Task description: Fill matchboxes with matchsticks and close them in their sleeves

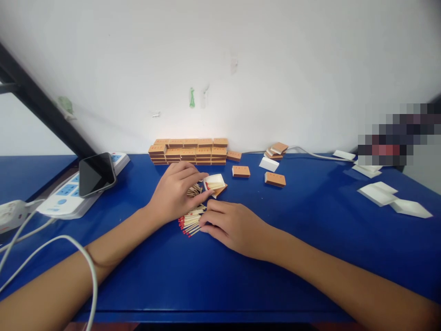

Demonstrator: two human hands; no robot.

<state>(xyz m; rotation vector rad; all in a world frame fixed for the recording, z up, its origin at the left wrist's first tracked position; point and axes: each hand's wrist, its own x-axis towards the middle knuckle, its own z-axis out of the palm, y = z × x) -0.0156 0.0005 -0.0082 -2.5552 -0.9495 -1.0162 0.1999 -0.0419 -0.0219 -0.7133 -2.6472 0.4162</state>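
A pile of red-tipped matches (190, 221) lies on the blue table (206, 276) in front of me. My left hand (175, 193) rests over the far part of the pile, its fingertips at an open white matchbox tray (214, 182) with matches in it. My right hand (230, 225) lies flat on the table, fingers pinching the near end of the match pile. A stack of tan matchboxes (189, 151) stands against the wall behind the hands.
Loose tan matchboxes (275, 179) and white trays (377, 193) lie to the right. At the left a phone (97, 174) rests on a white power strip (65, 195), with white cables (62, 243) crossing my left forearm. The white wall closes the back.
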